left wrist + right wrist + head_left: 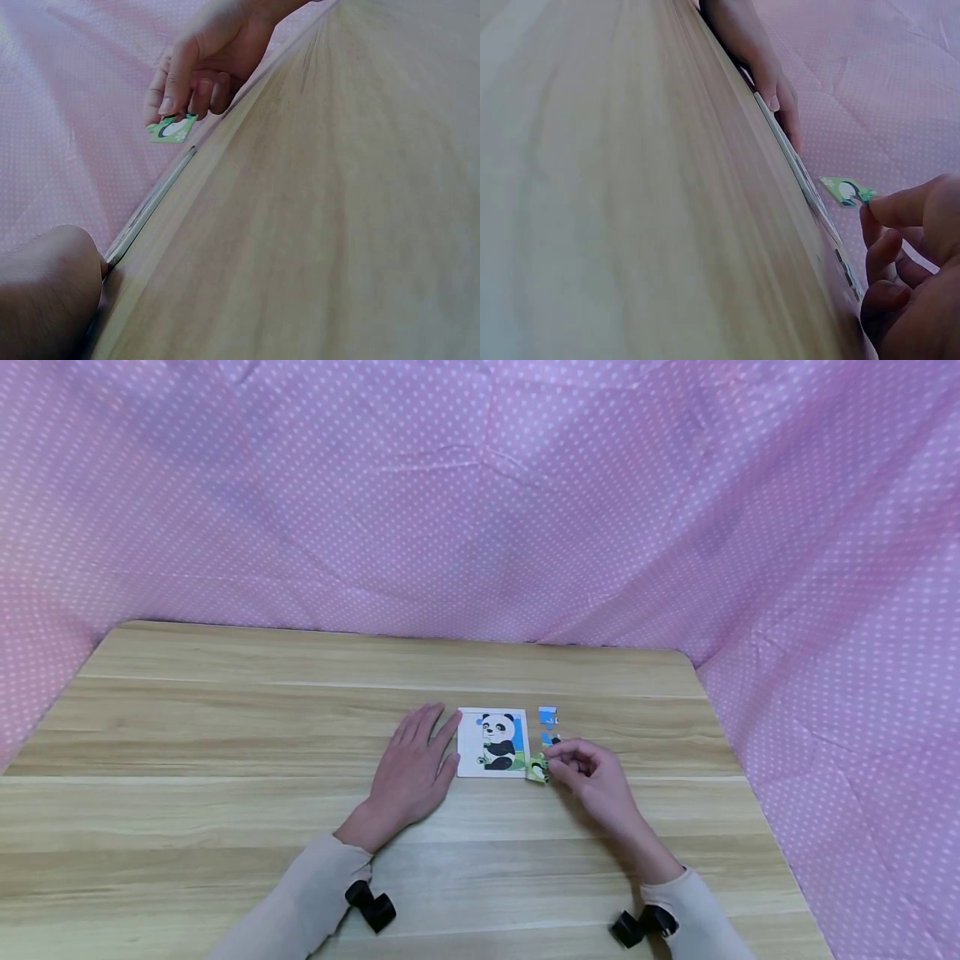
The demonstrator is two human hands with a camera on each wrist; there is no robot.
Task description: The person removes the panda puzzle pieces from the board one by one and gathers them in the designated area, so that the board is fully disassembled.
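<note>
A panda jigsaw puzzle in a white frame (468,743) lies flat on the table, part of its picture filled with pieces. My left hand (411,768) rests palm down at the frame's left edge, fingers straight, fingertips touching it. Between thumb and index finger my right hand (596,781) pinches a green puzzle piece (844,190) with a white and black patch. In the left wrist view that piece is held up off the table, close to the frame's right side. Blue puzzle pieces (547,717) lie right of the frame, one partly hidden by the right hand.
The wooden table (225,735) spreads out on all sides of the puzzle. A pink polka-dot cloth (480,510) hangs behind the table and along its right side. Black wrist cameras (371,906) sit on both sleeves.
</note>
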